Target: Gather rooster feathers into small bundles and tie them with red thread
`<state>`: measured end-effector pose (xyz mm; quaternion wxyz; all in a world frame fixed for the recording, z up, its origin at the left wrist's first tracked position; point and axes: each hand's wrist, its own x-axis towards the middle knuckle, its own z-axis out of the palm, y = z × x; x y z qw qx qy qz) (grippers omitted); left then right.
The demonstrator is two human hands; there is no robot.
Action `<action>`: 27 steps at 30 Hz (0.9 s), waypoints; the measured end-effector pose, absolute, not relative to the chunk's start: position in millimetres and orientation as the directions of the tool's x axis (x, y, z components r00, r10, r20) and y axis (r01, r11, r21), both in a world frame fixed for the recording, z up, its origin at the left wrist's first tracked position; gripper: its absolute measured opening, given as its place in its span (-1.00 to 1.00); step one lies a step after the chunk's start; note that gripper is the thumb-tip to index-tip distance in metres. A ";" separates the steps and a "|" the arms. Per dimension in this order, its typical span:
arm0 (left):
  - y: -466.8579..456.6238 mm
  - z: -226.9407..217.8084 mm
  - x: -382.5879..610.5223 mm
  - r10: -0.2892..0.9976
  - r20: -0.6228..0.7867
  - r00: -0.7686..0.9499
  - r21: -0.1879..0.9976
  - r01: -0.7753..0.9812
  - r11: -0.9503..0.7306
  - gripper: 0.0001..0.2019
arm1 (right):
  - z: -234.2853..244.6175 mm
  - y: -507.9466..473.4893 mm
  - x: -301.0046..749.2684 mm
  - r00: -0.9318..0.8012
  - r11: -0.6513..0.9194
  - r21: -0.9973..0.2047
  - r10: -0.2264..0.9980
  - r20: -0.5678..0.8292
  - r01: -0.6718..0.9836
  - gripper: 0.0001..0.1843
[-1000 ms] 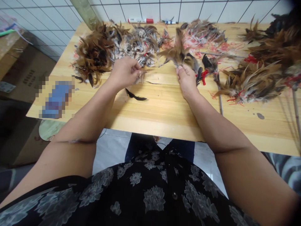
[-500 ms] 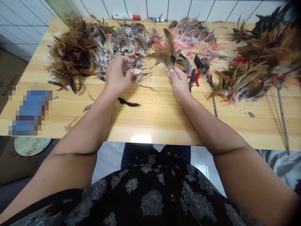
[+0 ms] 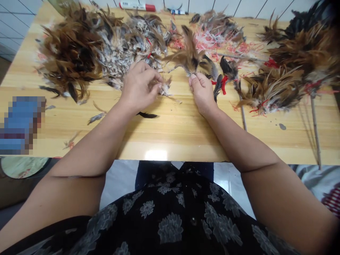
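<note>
My left hand [image 3: 139,86] is closed, its fingertips pinching a few pale feathers [image 3: 165,86] at the edge of a grey-and-white feather pile [image 3: 124,46]. My right hand [image 3: 202,92] is closed round the base of a small bunch of brown feathers [image 3: 190,55] that fans upward from the fist. Both hands rest over a light wooden table [image 3: 172,131], a hand's width apart. A single black feather [image 3: 147,115] lies on the table just below my left hand.
A heap of brown feathers [image 3: 69,53] lies at the far left. Feather bundles tied with red string on thin sticks [image 3: 278,88] fill the right side. Red string scraps [image 3: 212,42] and a red-capped marker [image 3: 136,6] lie at the back. A blurred blue object [image 3: 20,122] sits left.
My left hand's fingers have closed down onto the pale feathers at the pile's edge. The camera has moved slightly closer and to the left. My right hand still holds its bunch.
</note>
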<state>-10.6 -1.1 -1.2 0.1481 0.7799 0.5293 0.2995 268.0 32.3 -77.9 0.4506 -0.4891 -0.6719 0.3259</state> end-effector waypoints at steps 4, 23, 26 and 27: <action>-0.2 -14.0 -1.5 0.945 0.216 0.246 0.473 0.821 -0.321 -0.68 | -67.0 24.2 264.4 -0.062 0.263 -0.886 0.964 0.260 0.381 -0.35; 1.1 -12.4 3.8 0.938 0.316 0.146 0.556 0.773 -0.308 -0.82 | -55.9 13.5 258.1 -0.079 0.232 -0.898 0.973 0.218 0.373 -0.37; -0.5 -10.2 2.9 0.928 0.339 0.157 0.533 0.781 -0.327 -0.88 | -54.5 12.5 257.7 -0.079 0.237 -0.897 0.971 0.224 0.372 -0.35; -0.7 -10.1 3.6 0.931 0.328 0.162 0.517 0.794 -0.320 -0.90 | -54.3 12.3 257.4 -0.077 0.237 -0.898 0.971 0.225 0.370 -0.34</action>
